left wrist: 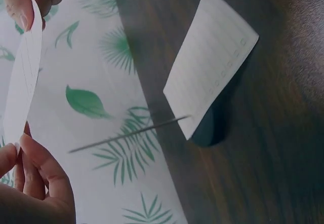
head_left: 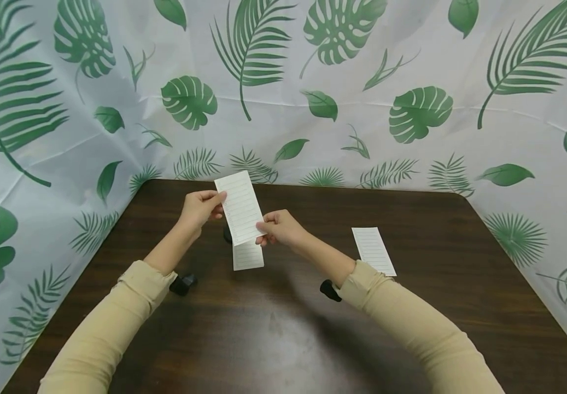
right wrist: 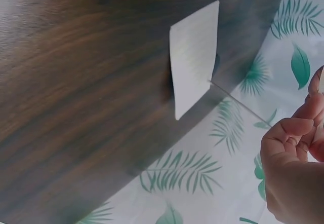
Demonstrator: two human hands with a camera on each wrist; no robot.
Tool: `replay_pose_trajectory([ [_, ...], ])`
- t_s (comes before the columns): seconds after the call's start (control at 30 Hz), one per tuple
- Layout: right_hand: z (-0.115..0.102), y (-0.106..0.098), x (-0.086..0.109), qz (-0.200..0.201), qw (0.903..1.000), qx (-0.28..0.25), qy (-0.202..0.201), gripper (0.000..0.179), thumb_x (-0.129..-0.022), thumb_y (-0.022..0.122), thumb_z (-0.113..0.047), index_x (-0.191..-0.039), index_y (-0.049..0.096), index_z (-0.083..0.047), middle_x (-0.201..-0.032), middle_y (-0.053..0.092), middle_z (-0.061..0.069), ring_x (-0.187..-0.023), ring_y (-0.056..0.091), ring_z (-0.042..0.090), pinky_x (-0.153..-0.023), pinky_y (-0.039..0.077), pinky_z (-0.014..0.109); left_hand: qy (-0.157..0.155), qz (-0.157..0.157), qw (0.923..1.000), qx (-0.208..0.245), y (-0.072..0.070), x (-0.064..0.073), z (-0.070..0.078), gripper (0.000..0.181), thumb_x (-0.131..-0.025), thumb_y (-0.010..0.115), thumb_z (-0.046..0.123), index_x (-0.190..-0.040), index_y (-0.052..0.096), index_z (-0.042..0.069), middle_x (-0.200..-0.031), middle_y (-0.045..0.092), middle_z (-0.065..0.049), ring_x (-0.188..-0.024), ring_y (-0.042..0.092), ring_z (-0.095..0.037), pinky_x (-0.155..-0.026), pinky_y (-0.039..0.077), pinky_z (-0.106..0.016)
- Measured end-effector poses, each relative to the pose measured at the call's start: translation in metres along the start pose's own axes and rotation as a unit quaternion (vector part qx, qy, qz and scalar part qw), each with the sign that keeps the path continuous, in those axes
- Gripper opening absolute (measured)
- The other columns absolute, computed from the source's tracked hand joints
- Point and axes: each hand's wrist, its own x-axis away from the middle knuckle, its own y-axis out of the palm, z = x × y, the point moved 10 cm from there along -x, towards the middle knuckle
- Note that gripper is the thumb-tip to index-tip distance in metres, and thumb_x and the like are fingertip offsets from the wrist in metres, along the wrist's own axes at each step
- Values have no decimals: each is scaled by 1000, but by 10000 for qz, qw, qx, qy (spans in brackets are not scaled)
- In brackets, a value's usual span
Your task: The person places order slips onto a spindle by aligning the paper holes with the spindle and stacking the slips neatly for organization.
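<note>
A lined white paper slip (head_left: 241,210) is held up at an angle between both hands. The left hand (head_left: 198,212) pinches its left edge near the top, thumb in front. At the lower right corner, the right hand (head_left: 283,227) pinches it the same way. Below and behind it is a second lined slip (left wrist: 210,62), pierced near one edge by a thin metal spike (left wrist: 126,134). This spike rises from a dark round base (left wrist: 210,130) on the table. In the head view the held slip hides the spike and most of the pierced slip.
Another lined slip (head_left: 374,251) lies flat on the dark wooden table (head_left: 273,339), right of the right hand. A white cloth with green leaves (head_left: 273,137) hangs behind the table and along its sides. Black devices sit by both sleeve cuffs (head_left: 145,284).
</note>
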Motion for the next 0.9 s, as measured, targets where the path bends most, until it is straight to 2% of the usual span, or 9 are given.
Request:
replay_pose_trajectory([
  [0.1,-3,2,-6,56,10000,80,9,19,-96,51,-9,-96,60,8,-57,64,-3,-54,60,7,-53,40,19,-91,172,9998,15,-7,-3,0,35,-92,62,22,-113,60,-6,-66,58,10,-59,55,-2,-57,54,-14],
  [0.23,-2,3,-14,138,9999,34,92,20,-96,51,-9,-99,60,8,-56,63,-4,-54,60,7,-53,39,18,-87,600,9982,-33,-15,-7,1,34,-89,66,23,-111,63,-3,-71,57,10,-61,53,-2,-57,53,-15],
  [0.47,4,0,-22,375,9991,-54,190,20,-97,51,-9,-96,60,8,-53,60,-5,-52,58,5,-56,40,21,233,1177,9928,-41,-13,-15,4,29,-87,68,17,-106,67,-5,-70,56,8,-64,53,-9,-50,50,-14],
  [0.63,5,1,-24,403,9991,-99,98,21,-97,50,-9,-97,60,10,-53,60,-6,-52,58,5,-53,39,19,315,1593,9867,-115,-14,-16,3,24,-85,69,16,-100,71,-3,-72,58,7,-61,53,-9,-45,45,-12],
  [0.73,7,3,-25,352,9992,-128,104,21,-97,50,-9,-96,60,9,-54,61,-6,-52,58,5,-53,39,18,265,1670,9854,-187,-14,-17,-1,24,-86,69,16,-100,71,-3,-72,58,6,-58,53,-8,-45,45,-12],
  [0.9,14,2,-24,403,9988,-195,207,21,-97,50,-9,-97,60,9,-52,60,-6,-52,58,6,-53,39,19,167,1619,9862,-301,-10,-18,-8,24,-86,69,16,-101,70,-3,-74,59,4,-55,53,-8,-46,46,-12],
])
